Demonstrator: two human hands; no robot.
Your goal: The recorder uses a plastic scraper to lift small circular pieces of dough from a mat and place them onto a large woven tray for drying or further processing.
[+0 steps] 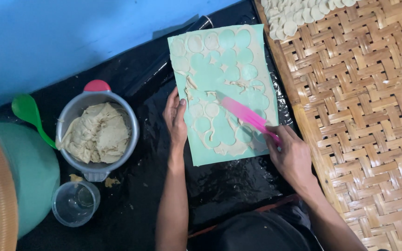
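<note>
At frame centre, the right hand point(290, 155) grips a pink scraper point(246, 116) on the dough-covered green board point(226, 93); the left hand point(176, 116) rests open-fingered along the board's left edge.

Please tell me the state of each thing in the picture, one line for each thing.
Left hand: flat on the green mat's left edge.
Right hand: gripping the pink scraper.
Pink scraper: tilted, blade on the dough sheet.
Green mat: covered with thin dough, round holes cut out.
Grey bowl: filled with dough scraps.
Clear cup: upright, nearly empty.
Woven tray: holds cut dough rounds at its top.
</note>
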